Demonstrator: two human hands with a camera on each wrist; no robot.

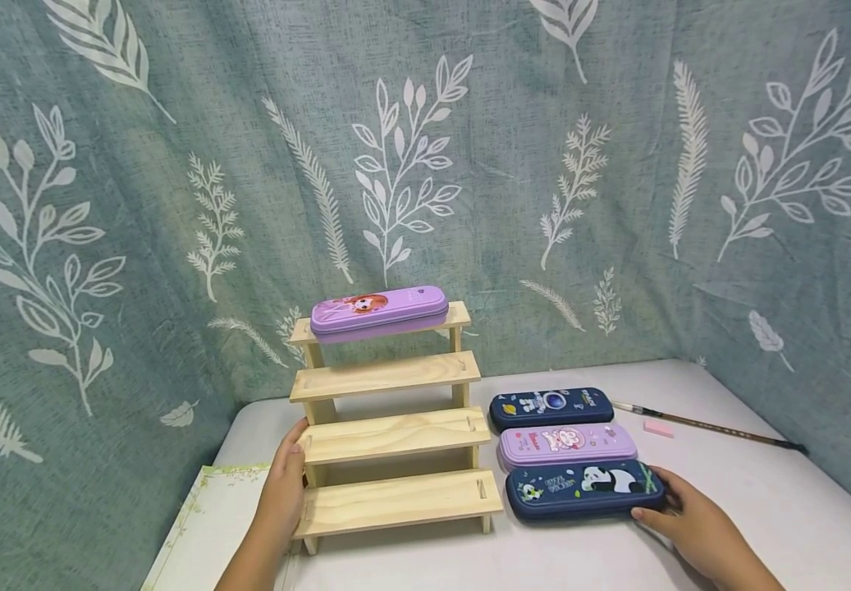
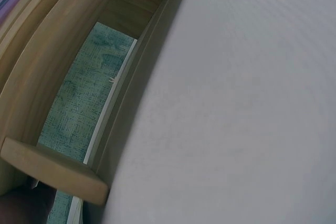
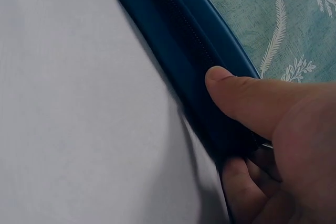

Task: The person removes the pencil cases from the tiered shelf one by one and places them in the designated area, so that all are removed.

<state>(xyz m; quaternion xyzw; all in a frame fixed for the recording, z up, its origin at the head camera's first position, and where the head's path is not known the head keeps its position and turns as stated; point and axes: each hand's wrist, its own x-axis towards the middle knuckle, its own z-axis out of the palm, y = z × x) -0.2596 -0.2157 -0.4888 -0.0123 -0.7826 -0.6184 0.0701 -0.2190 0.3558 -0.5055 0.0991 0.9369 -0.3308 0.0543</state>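
A four-step wooden rack (image 1: 395, 435) stands on the white table. My left hand (image 1: 286, 476) holds its left side by the lower steps, its fingers partly hidden behind the wood; in the left wrist view, only a dark bit of that hand (image 2: 26, 205) shows beside the rack's leg (image 2: 58, 171). My right hand (image 1: 694, 521) grips the right end of a navy pencil case with pandas (image 1: 587, 491), which lies right of the rack. In the right wrist view, the thumb (image 3: 247, 95) presses the case's zipped side (image 3: 178, 51), with other fingers curled around its end.
A lilac pencil case (image 1: 381, 312) lies on the top step. Behind the panda case are another lilac case (image 1: 569, 444) and a navy astronaut case (image 1: 552, 408). To their right lie a pink eraser (image 1: 658, 428) and a long brush (image 1: 713, 425). A patterned curtain (image 1: 499, 205) hangs behind.
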